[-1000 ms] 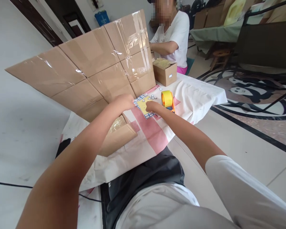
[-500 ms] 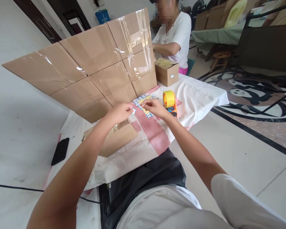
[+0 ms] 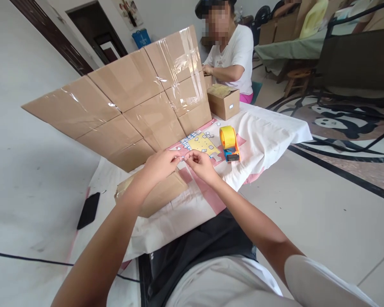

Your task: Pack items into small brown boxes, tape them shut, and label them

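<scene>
My left hand (image 3: 164, 164) is closed in a pinch on a small white label with a blue edge (image 3: 183, 157), mostly hidden by the fingers. My right hand (image 3: 200, 164) meets it from the other side, thumb and finger pinched at the same label. Below both hands lies a closed cardboard box (image 3: 163, 194), partly covered by my left forearm. Just beyond my hands, a yellow patch (image 3: 200, 144) with several loose white and blue labels around it lies on the cloth. To its right stands a tape dispenser with a yellow roll (image 3: 228, 138).
A wall of stacked taped cartons (image 3: 141, 98) rises at the back left. Near a co-worker (image 3: 232, 59) in a white shirt stands a labelled box (image 3: 224, 102). A black phone (image 3: 88, 210) lies at the left on the tablecloth (image 3: 265, 123).
My right hand has moved left and toward me, from above the labels to my left hand. Both hands now meet at the small label. The camera view has shifted slightly.
</scene>
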Tool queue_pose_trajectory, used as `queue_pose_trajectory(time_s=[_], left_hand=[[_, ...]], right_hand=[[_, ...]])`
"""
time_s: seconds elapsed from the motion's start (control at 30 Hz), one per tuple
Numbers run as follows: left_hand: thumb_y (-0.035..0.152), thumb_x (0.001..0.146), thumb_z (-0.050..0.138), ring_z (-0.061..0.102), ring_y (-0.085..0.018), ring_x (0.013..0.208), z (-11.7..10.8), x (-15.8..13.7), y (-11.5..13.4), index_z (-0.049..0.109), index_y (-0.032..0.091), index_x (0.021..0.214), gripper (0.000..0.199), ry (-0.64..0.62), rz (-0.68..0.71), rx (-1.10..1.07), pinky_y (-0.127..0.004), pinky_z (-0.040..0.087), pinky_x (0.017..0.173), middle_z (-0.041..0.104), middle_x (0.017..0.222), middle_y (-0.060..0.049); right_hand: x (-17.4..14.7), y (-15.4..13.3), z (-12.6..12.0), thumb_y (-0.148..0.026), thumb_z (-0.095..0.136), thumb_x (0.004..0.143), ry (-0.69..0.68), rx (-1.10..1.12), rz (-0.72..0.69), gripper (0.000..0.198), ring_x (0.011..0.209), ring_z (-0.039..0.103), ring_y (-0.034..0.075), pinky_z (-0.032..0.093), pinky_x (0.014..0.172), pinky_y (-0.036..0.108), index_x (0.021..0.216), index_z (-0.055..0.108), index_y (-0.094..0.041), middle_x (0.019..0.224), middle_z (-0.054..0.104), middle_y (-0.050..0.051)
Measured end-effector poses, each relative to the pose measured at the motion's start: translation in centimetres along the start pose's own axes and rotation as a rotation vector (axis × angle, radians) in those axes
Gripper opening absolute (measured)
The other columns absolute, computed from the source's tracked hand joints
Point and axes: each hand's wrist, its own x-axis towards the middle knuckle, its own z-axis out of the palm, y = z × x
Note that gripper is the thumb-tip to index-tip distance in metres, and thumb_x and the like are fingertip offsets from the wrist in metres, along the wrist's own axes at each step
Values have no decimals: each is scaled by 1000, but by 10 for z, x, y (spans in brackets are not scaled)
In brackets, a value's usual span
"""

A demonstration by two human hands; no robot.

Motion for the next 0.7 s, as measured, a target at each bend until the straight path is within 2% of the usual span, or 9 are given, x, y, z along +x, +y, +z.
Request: queue_pose_trajectory(time_s=[0.07,0.13,0.2,0.27,0.37,0.53,0.7], left_hand=[[47,92,44,66,-31,85,-1,3,-9,70,26,100,35,154,-182,50,-37,41,68,73,86,-10],[55,93,41,66,-38,100,2,6,-26,68,25,115,46,301,-349,50,-43,45,78,75,102,-14],[61,93,38,64,-41,111,9,6,-46,67,23,117,53,287,-404,-12,-49,45,87,73,115,-17],[63,93,37,65,-40,109,21,3,-64,70,23,107,54,163,-384,-84,-48,45,88,73,115,-17],[63,95,35,68,-30,94,36,-7,-80,72,27,92,52,48,-311,-178,-37,46,80,77,101,-8],[63,95,40,66,-25,96,44,-17,-86,71,28,98,46,35,-215,-235,-32,43,79,76,105,-2],[64,95,40,65,-25,96,45,-19,-86,71,28,101,48,44,-184,-250,-32,42,80,75,106,-2]], right_hand=[[0,3,-2,-49,67,83,26,15,25,31,58,40,10,33,57,26,77,58,-20,64,45,-6],[1,9,-4,-49,69,80,-9,52,73,31,59,43,10,33,57,26,78,58,-20,66,50,-5],[1,19,-7,-49,72,77,-99,99,139,33,58,44,10,32,57,26,78,59,-19,68,54,-3],[0,29,-9,-50,73,76,-183,133,209,34,57,43,10,32,56,25,78,60,-19,68,56,-3],[-6,42,-9,-50,75,75,-267,155,285,34,61,45,11,35,59,26,77,62,-18,70,59,-2],[-21,51,-3,-46,77,78,-404,246,335,30,83,57,15,45,79,30,83,64,-19,88,64,2],[-24,60,3,-45,79,76,-379,241,389,32,75,54,14,44,72,29,82,60,-20,89,64,2]])
